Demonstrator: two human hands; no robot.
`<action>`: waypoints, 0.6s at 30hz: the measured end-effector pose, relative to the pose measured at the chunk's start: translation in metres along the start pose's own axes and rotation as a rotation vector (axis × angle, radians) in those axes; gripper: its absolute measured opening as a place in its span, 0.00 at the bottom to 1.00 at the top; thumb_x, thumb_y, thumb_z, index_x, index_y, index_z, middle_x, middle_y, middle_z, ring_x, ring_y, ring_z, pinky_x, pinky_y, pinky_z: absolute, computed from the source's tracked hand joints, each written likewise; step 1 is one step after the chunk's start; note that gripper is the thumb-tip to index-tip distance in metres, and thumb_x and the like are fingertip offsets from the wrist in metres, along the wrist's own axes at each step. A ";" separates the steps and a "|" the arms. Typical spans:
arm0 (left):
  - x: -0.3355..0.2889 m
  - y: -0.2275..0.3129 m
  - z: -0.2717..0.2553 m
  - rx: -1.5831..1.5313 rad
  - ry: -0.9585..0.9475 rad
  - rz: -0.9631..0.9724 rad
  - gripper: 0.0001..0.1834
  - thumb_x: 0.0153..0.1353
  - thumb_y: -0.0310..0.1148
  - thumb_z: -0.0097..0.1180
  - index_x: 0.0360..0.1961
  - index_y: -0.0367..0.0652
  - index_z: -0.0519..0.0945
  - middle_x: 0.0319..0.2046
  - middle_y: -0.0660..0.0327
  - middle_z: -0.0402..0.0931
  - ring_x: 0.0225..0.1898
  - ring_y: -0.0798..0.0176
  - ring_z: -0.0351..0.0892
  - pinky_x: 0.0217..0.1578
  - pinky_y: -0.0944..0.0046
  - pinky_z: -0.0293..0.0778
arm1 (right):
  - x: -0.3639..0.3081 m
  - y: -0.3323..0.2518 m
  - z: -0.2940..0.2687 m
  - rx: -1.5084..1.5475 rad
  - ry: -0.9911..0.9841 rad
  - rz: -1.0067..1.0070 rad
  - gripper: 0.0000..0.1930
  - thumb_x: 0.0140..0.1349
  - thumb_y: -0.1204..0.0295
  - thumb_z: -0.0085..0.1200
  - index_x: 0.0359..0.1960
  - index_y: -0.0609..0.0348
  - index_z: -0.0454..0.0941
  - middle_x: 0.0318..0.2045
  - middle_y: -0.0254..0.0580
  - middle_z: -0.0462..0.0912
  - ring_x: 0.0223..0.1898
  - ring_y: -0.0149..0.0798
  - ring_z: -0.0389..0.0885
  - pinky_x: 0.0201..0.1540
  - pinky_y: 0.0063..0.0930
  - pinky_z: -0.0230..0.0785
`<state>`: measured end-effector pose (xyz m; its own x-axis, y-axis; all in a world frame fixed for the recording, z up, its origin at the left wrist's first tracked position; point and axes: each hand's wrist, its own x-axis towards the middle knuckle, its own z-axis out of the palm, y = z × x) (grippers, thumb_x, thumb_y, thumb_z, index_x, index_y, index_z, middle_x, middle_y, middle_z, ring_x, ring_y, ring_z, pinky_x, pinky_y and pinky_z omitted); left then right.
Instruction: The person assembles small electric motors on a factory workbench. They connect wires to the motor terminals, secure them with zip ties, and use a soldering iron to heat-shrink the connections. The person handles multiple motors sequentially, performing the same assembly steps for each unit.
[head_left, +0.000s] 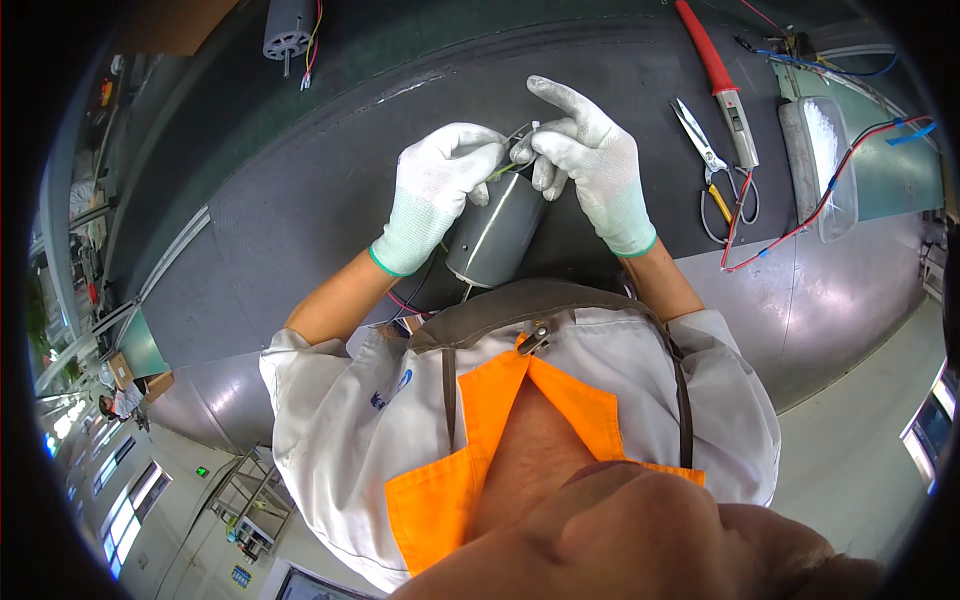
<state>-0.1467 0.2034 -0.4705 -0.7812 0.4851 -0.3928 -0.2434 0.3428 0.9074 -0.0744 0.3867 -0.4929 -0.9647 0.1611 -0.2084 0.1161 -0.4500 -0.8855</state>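
A grey cylindrical motor (497, 232) lies on the dark bench top close to my body, tilted with its far end between my hands. My left hand (440, 175), in a white knit glove with a green cuff, is closed on thin wires (503, 172) at that end; one is yellow-green. My right hand (597, 165), gloved the same way, pinches a thin cable tie with a small white head (536, 126). Its index finger stretches away from the pinch. The gloved fingers hide part of the wires and of the tie.
To the right lie scissors (705, 145) and a red-and-grey corded hand tool (735, 120), its red and black cable curving past a clear plastic tray (828, 170) of white strips. Another motor (288, 32) with wires stands far left. The bench's metal front edge (780, 285) runs near me.
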 end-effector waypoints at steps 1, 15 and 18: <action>0.000 0.000 0.000 0.003 0.001 0.000 0.13 0.70 0.35 0.59 0.48 0.36 0.83 0.28 0.68 0.80 0.22 0.83 0.71 0.19 0.79 0.58 | -0.001 0.000 0.000 -0.004 -0.001 -0.008 0.26 0.67 0.82 0.53 0.68 0.70 0.67 0.32 0.42 0.85 0.25 0.25 0.81 0.25 0.17 0.75; 0.014 -0.002 0.024 -0.033 -0.034 0.112 0.13 0.68 0.33 0.61 0.48 0.36 0.84 0.31 0.67 0.82 0.25 0.81 0.74 0.24 0.77 0.66 | 0.022 -0.031 -0.025 -0.324 -0.245 0.245 0.21 0.64 0.75 0.55 0.58 0.66 0.80 0.25 0.41 0.85 0.18 0.23 0.73 0.18 0.17 0.64; 0.012 0.001 0.031 -0.086 -0.029 0.070 0.13 0.67 0.30 0.61 0.50 0.35 0.84 0.32 0.66 0.82 0.27 0.80 0.74 0.27 0.77 0.70 | 0.009 -0.018 -0.021 -0.342 -0.068 0.200 0.16 0.66 0.74 0.54 0.53 0.63 0.84 0.25 0.40 0.85 0.18 0.24 0.75 0.20 0.20 0.67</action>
<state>-0.1381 0.2348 -0.4787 -0.7815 0.5287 -0.3313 -0.2386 0.2374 0.9416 -0.0800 0.4150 -0.4874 -0.9273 0.0366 -0.3726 0.3639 -0.1461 -0.9199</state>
